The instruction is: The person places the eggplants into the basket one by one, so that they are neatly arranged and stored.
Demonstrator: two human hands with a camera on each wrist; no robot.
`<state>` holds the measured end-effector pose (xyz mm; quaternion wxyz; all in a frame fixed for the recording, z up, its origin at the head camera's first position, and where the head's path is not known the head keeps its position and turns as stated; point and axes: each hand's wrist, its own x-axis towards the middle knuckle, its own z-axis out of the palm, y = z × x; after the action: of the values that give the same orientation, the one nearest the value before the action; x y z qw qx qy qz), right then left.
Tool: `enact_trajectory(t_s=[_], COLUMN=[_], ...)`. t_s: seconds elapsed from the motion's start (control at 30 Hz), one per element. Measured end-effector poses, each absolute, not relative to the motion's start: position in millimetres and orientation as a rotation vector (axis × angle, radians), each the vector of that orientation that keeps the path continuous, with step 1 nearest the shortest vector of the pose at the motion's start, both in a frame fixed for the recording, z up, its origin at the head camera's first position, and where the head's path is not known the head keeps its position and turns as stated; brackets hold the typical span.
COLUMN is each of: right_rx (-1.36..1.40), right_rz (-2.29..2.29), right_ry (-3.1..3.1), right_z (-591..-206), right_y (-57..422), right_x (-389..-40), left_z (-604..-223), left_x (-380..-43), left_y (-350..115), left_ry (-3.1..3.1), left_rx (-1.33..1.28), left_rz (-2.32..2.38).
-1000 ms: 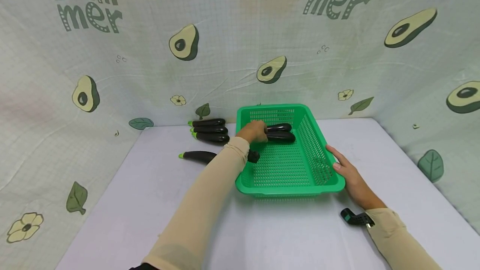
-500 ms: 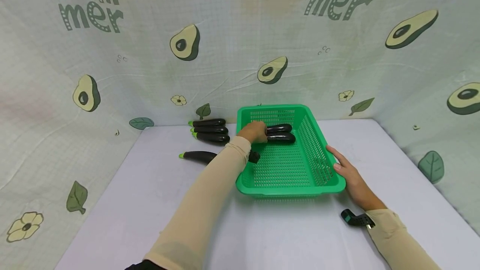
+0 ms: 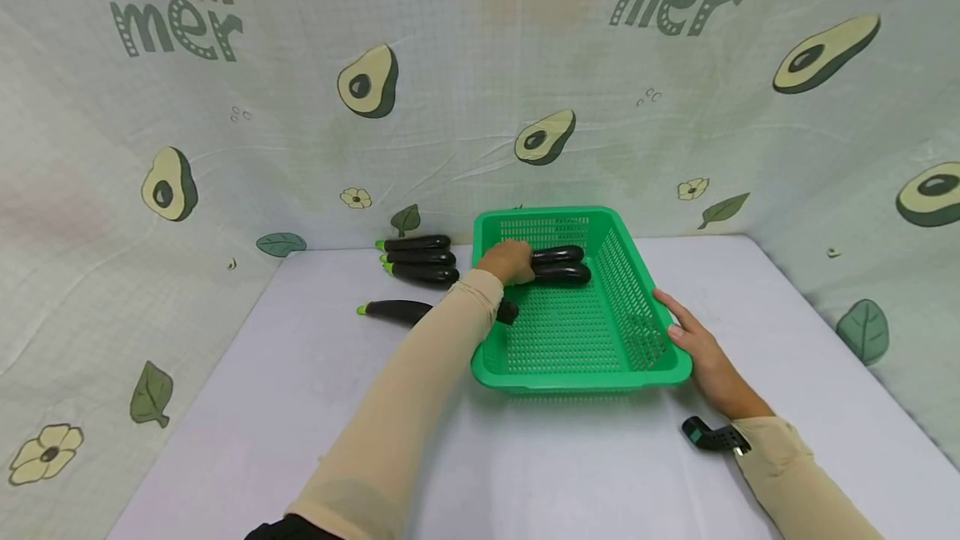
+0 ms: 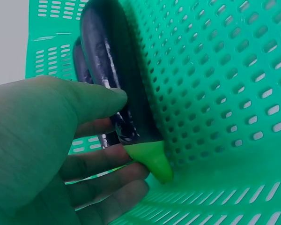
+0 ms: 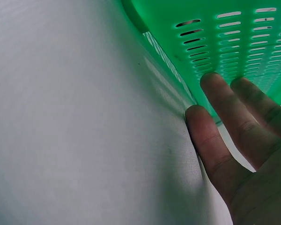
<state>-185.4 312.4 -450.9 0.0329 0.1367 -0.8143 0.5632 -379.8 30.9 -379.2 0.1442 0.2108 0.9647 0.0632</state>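
Left hand [image 3: 507,262] pinches an eggplant [image 4: 117,65] — stem [image 4: 151,158] hidden from above; right hand [image 3: 708,361], unclenched, touches basket [image 3: 577,382].

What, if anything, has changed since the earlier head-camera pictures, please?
Nothing visibly changed: the left hand stays at the two glossy dark-purple eggplants inside the rectangular green plastic basket, the right hand at its side. Four similar eggplants on the white table lie as before.

My left sleeve [image 3: 405,407] edges slightly forward; more black cloth [image 3: 292,528] behind it shows at head view's bottom edge.
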Motion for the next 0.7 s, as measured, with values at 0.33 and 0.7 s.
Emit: enact_trajectory(t_s=[0.33, 0.7], right_rx=[0.414, 0.397], right_rz=[1.737, 1.728], right_ry=[-2.512, -2.530], right_z=[-450.7, -450.8], right_y=[313.5, 313.3], right_x=[-185.4, -183.7], left_z=[-370.9, -353.8], left_x=[-373.6, -365.5], left_y=[28.4, 24.3], left_ry=[2.809, 2.823], left_rx=[0.604, 0.689], left_rz=[0.228, 0.332])
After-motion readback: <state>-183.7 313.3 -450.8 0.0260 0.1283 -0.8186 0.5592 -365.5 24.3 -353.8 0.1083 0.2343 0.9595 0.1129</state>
